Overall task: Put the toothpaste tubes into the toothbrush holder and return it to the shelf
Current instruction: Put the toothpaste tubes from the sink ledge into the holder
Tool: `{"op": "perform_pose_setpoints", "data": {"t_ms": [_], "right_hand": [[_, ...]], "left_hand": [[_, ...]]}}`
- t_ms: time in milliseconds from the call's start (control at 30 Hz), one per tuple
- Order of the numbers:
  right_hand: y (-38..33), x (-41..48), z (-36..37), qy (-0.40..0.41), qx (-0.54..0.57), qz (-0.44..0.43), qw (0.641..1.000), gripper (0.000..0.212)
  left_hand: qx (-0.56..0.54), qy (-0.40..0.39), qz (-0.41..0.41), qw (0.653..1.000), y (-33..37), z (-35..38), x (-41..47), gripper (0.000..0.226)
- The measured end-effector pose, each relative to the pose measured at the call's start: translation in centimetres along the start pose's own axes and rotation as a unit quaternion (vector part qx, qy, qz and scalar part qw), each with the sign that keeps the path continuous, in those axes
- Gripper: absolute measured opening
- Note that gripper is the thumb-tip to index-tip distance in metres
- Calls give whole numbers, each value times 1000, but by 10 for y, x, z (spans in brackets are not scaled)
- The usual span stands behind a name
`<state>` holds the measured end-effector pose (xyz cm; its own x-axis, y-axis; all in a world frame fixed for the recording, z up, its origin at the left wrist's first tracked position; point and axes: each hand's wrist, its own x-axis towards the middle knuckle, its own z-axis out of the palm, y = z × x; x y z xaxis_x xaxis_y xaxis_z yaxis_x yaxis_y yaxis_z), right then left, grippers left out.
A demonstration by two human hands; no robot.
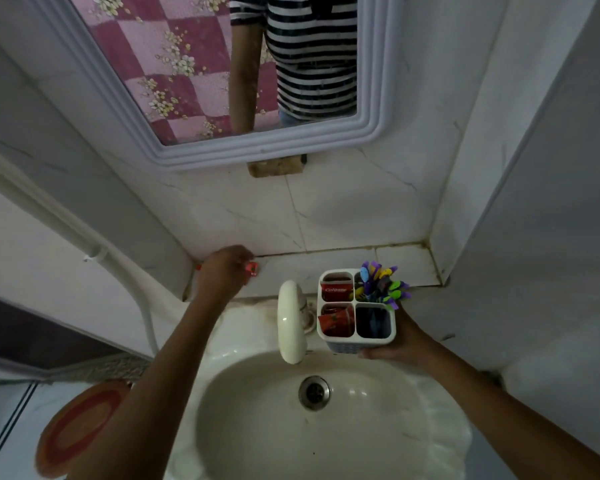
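My right hand [400,341] holds a white four-compartment toothbrush holder [326,327] above the right rim of the sink. Its two left compartments hold red toothpaste tubes [336,292]; the far right one is full of colourful toothbrushes [383,284], the near right one looks dark. My left hand [224,271] rests on the left end of the tiled shelf [329,263], fingers closed around a red toothpaste tube [252,268] lying there, its ends showing on both sides of the hand.
A cream tap [290,322] stands between my hands at the back of the sink [361,427]. A white-framed mirror [201,143] hangs above the shelf. Walls close in on both sides. An orange seat-like object [80,431] sits low at left.
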<state>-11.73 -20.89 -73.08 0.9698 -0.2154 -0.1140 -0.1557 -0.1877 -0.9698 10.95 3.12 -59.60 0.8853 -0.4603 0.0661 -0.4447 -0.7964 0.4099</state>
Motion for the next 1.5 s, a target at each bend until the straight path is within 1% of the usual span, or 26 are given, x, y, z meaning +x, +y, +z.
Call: {"op": "perform_pose_setpoints", "data": {"t_ms": [67,100,167,200,233,267,333,400,500,533,567,600,667,733,800,833,867,933,1000,1067,1167,1233,1367,1500], "right_hand": [[0,0,0,-2,-2,2,1000,116],[0,0,0,-1,-3,4,1000,115],[0,0,0,0,-8,10,1000,113],[0,0,0,1,-13,14,1000,113],[1,0,0,2,-17,20,1000,113],[3,1,-1,1,-20,26,999,114],[9,2,-1,-5,-27,35,999,110],[13,3,-1,-8,-28,37,999,103],[11,3,-1,-14,-25,35,999,103],[10,3,0,-12,-28,34,999,107],[7,2,0,-9,-31,29,999,112],[6,2,0,-8,-31,24,999,116],[6,2,0,-8,-32,19,999,118],[6,2,0,-8,-32,20,999,119],[8,3,0,-10,-35,20,999,115],[8,3,1,-7,-36,19,999,115],[8,3,0,-5,-35,21,999,116],[7,3,0,-4,-38,21,999,115],[7,3,0,-2,-49,15,999,114],[5,3,-1,-2,-58,15,998,113],[3,3,-1,-1,-67,11,998,108],[4,2,-1,4,-70,12,997,103],[4,2,-2,5,-53,5,999,89],[2,2,-1,2,-42,-3,999,89]], "left_hand": [[100,-36,2,994,-37,16,7,27],[164,-56,10,985,-55,27,12,28],[283,-112,16,952,-86,44,24,42],[314,-123,13,941,-102,53,33,46],[336,-129,20,933,-110,60,39,46],[353,-131,39,926,-116,64,45,42],[377,-108,96,915,-127,74,59,36],[387,-108,127,907,-112,71,62,38],[386,-122,170,899,-76,50,52,47],[380,-128,164,901,-69,46,51,50],[356,-129,143,914,-63,42,51,51],[311,-133,115,934,-57,36,49,47],[176,-102,62,977,-42,21,45,35],[50,-43,39,997,-17,-2,38,31],[-98,-2,65,993,19,-26,24,33],[-159,-6,85,984,39,-38,16,36],[-205,-25,103,973,58,-47,9,39],[-252,-78,134,955,90,-54,-4,41],[-232,-137,166,949,112,-49,-11,36],[-139,-177,195,955,122,-34,-15,29],[5,-176,230,957,123,-8,-16,23],[58,-161,242,955,122,4,-16,22],[85,-142,212,963,117,13,-13,20],[81,-159,218,960,117,19,-9,24]]}}
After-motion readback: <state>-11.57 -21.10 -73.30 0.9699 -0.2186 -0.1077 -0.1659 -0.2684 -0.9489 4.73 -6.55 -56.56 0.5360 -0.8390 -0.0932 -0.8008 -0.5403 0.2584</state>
